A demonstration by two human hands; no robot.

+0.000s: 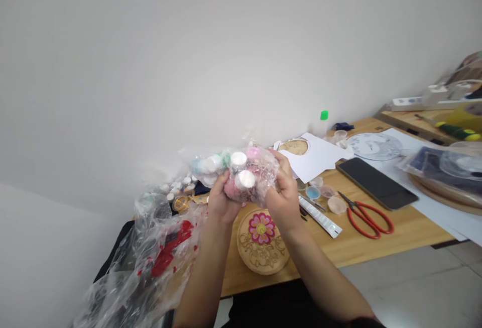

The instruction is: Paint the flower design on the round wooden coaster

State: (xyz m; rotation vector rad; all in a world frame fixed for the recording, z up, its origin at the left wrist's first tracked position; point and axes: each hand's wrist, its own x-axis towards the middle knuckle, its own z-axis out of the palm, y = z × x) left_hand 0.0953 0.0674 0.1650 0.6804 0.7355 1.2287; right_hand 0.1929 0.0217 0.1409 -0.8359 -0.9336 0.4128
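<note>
Both my hands hold up a clear plastic bag (pixel 241 170) full of small white-capped jars of coloured powder, above the wooden table (pixel 361 245). My left hand (pixel 222 202) grips the bag from below on the left, fingers closed around it. On the right side my right hand (pixel 283 190) clasps the bag, fingers curled on it. Directly under my hands lies a round wooden disc (pixel 262 240) with a pink flower painted at its top.
Crumpled clear plastic with red print (pixel 150 262) covers the table's left end, with several small jars (pixel 181 190) behind it. Right of the disc lie a white ruler (pixel 320 216), small cups (pixel 331 201), red scissors (pixel 367 216), a black phone (pixel 376 183), white papers (pixel 316 159).
</note>
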